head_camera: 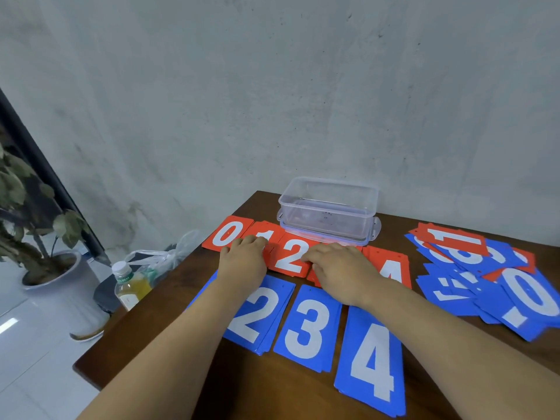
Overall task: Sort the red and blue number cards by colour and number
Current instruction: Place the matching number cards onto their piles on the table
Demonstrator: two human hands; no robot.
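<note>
**Red 2 card (291, 256) sat between the two hands**

Just above the middle of the frame, the red 2 card lay flat on the brown table (169, 344), in a row with the red 0 card (227, 234), the red 1 card (268, 233) and the red 4 card (391, 268). Its long axis ran away from the person toward the clear plastic box (328, 207) behind the row, leaning slightly.

The left hand (244, 262) rested palm down on the red 1 card, just left of the 2. Its fingers (254, 242) lay close together, bent onto the card and gripping nothing. The right hand (342, 268) lay palm down just right of the 2, covering the space before the 4. Its fingers (315, 256) were stretched leftward, together, with the tips touching the 2's right edge. I could not see what card lay beneath it.

Nearer the lower edge ran the blue 2 card (260, 316), the blue 3 card (309, 325) and the blue 4 card (372, 362). The left forearm hid whatever started that row.

A loose heap (472, 262) of mixed red and blue cards waited at the right of the frame, well apart from both hands. To my eye the row was being squared up. The right hand was the nearer one to the heap, so the next card would probably fall to it.
</note>
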